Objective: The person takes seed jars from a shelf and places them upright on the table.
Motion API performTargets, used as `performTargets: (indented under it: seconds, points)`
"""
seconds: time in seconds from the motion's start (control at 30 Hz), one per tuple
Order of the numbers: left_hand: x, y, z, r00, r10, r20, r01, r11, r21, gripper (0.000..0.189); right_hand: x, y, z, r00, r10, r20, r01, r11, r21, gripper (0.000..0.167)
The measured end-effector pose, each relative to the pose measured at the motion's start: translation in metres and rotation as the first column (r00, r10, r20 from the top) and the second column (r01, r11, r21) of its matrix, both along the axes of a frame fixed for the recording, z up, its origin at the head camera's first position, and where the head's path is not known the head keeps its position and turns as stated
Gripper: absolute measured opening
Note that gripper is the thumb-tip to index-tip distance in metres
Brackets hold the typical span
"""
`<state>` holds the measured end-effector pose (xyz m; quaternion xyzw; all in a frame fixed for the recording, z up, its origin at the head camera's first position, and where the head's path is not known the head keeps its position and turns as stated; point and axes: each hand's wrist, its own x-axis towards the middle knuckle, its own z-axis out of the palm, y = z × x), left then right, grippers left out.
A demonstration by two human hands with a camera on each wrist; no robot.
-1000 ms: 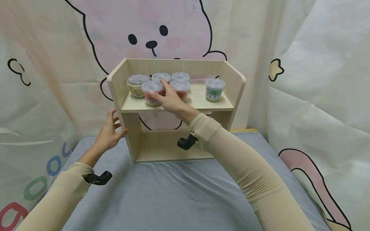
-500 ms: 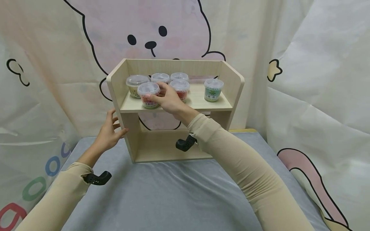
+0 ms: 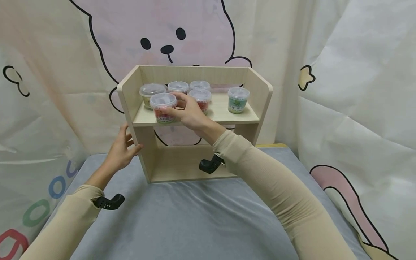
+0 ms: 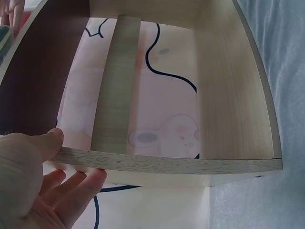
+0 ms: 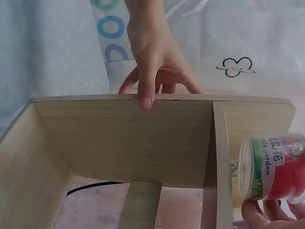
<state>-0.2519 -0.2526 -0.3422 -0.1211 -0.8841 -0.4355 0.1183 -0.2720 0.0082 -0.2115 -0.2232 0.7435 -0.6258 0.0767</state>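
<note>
My right hand (image 3: 191,115) holds a clear lidded plastic cup (image 3: 164,108) with a red and green label between thumb and fingers. The cup is upright at the front left of the upper board of a small wooden shelf (image 3: 178,167). In the right wrist view, the label of this cup (image 5: 274,167) reads "little garden", and fingertips (image 5: 274,212) lie along its side. My left hand (image 3: 119,153) grips the shelf's left side panel by its front edge. The left wrist view shows the thumb (image 4: 50,143) inside the panel and the other fingers outside.
Behind the held cup stand a yellowish cup (image 3: 149,92) and a lidded cup (image 3: 178,87). To its right are a red cup (image 3: 202,99), another lidded cup (image 3: 200,85) behind, and a green cup (image 3: 238,101) near the right panel. Grey cloth (image 3: 182,224) covers the table.
My right hand has shifted the red-labelled cup slightly left and toward the shelf's front edge, away from the neighbouring cups. The left hand keeps its grip on the panel.
</note>
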Motion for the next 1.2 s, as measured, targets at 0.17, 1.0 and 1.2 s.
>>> performTargets:
  seconds: [0.17, 1.0, 1.2]
  points:
    - [0.000, -0.001, -0.001, 1.000, -0.017, -0.006, 0.017, 1.000, -0.004, 0.086, 0.008, 0.005, -0.002, 1.000, 0.009, 0.015, -0.009, 1.000, 0.004, 0.066]
    - [0.001, 0.000, -0.011, 0.998, -0.027, -0.059, 0.027, 1.000, -0.001, 0.086, 0.048, 0.027, -0.045, 0.993, 0.114, -0.016, -0.115, 0.992, -0.056, 0.058]
    - [0.001, 0.001, -0.010, 0.997, -0.018, -0.069, 0.017, 1.000, -0.011, 0.087, 0.049, 0.028, -0.078, 0.992, 0.118, 0.042, -0.117, 0.992, -0.041, 0.057]
